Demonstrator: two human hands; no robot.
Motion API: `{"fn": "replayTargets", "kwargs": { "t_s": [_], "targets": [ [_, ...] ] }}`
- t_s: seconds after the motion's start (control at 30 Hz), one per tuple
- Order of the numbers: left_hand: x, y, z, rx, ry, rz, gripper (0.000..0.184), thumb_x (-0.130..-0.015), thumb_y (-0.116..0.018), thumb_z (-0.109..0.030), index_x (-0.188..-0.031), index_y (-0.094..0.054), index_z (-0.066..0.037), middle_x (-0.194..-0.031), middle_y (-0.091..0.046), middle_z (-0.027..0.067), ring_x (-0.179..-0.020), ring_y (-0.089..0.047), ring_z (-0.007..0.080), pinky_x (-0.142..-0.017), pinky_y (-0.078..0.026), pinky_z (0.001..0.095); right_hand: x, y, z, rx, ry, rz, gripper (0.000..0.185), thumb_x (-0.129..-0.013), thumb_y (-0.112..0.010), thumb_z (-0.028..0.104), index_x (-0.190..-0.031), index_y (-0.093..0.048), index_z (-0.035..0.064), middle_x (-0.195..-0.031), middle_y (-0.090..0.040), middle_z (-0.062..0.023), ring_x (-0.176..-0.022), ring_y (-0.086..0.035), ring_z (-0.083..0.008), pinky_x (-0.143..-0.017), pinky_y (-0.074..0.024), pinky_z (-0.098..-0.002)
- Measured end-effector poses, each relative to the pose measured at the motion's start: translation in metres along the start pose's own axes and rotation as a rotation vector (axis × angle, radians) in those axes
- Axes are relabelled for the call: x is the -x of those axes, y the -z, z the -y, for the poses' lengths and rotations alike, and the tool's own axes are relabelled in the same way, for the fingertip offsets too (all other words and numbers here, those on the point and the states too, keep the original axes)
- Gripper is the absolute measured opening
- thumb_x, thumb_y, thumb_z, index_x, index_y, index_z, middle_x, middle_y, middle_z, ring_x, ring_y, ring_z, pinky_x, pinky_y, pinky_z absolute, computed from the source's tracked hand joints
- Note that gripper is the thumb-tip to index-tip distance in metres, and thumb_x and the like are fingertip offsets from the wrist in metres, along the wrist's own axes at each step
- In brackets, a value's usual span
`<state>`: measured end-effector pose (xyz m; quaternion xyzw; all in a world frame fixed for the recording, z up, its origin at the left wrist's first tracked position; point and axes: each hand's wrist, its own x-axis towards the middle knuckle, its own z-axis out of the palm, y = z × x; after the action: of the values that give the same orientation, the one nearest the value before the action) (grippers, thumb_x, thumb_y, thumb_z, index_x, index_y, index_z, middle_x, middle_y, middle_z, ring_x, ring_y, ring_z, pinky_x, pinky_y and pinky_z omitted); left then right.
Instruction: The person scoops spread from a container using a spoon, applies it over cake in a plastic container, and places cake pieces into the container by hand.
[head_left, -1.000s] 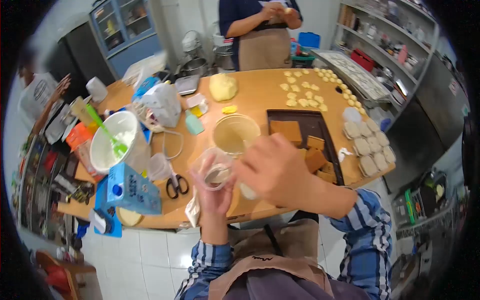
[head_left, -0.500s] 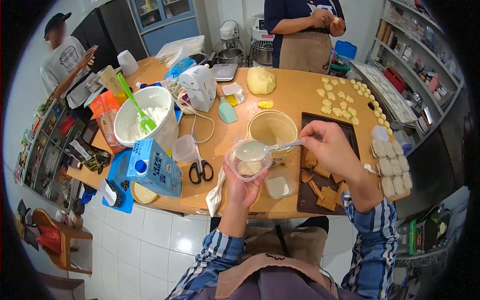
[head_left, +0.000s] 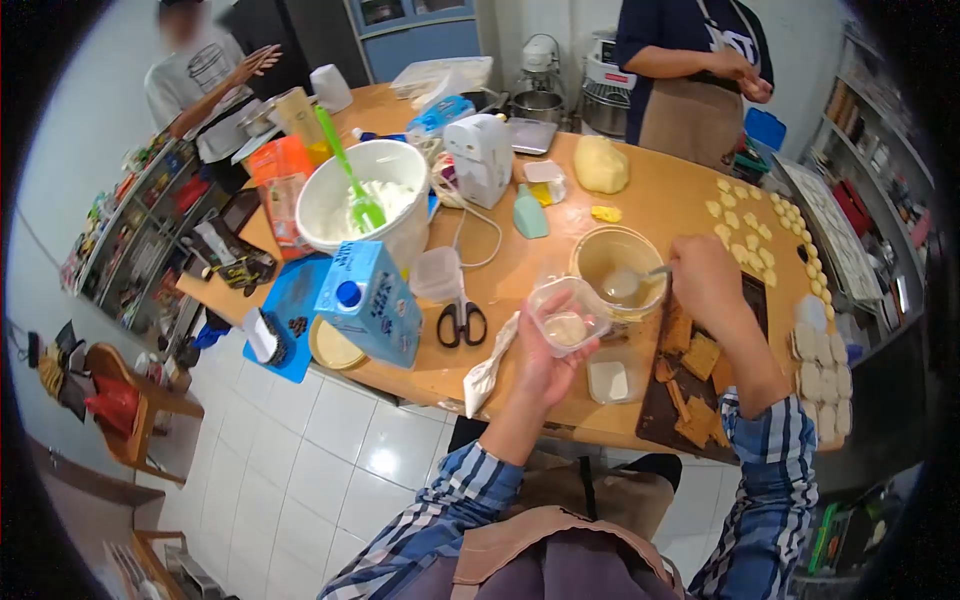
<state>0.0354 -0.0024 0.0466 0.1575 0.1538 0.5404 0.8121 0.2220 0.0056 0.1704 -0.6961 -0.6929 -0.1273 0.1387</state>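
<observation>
Clear plastic shapes the small cup (head_left: 566, 322) that sits in the left hand (head_left: 548, 372), whose fingers and thumb are curled around its sides; a pale substance covers part of its bottom. The right hand (head_left: 708, 278) pinches the handle end of a metal spoon (head_left: 622, 285), thumb and fingers together on it, and the spoon's bowl lies inside the rim of a round tub (head_left: 592, 250) just beyond the cup. Pale liquid shows in that tub, though how deep the spoon dips into it I cannot tell. Beneath the right forearm a dark tray (head_left: 655, 420) carries brown cake pieces (head_left: 703, 355), and between tray and cup stands a small square container (head_left: 608, 382) with something white in it. On the left hand's other side lie a white piping bag (head_left: 488, 372) and black-handled scissors (head_left: 462, 325), with a blue milk carton (head_left: 372, 305) farther left. Behind the carton, a white bucket (head_left: 318, 205) holds a green spatula (head_left: 364, 208) leaning in white cream. Past the tub, a smooth yellow dough ball (head_left: 601, 165) rests on the wooden table (head_left: 545, 255), near a co-worker (head_left: 690, 100) whose two hands meet in front of an apron.
</observation>
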Motion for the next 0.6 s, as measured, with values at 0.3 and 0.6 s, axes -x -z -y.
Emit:
{"fn": "replayTargets", "kwargs": {
  "t_s": [0.3,0.6],
  "targets": [
    [-0.008,0.004,0.003,0.01,0.049,0.011,0.06,-0.09,-0.027,-0.057,-0.121,-0.044,-0.008,-0.108,-0.053,0.0085,-0.096,-0.057,0.0234,-0.07,-0.054,0.0368,-0.025,-0.052,0.033,0.311,0.123,0.094,0.008,-0.065,-0.062,0.007,-0.071,-0.067,0.0039,-0.077,-0.063,-0.0161,-0.076,-0.061,-0.0291,-0.066,-0.0512,-0.0359],
    [-0.009,0.006,0.004,0.031,0.049,0.038,0.06,-0.09,-0.026,-0.057,-0.121,-0.042,-0.008,-0.115,-0.049,0.0092,-0.098,-0.056,0.0245,-0.071,-0.054,0.0373,-0.019,-0.039,0.028,-0.066,-0.111,0.301,0.015,-0.071,-0.054,0.011,-0.075,-0.066,0.0022,-0.082,-0.064,-0.0184,-0.078,-0.062,-0.033,-0.069,-0.049,-0.0418]
  ]
}}
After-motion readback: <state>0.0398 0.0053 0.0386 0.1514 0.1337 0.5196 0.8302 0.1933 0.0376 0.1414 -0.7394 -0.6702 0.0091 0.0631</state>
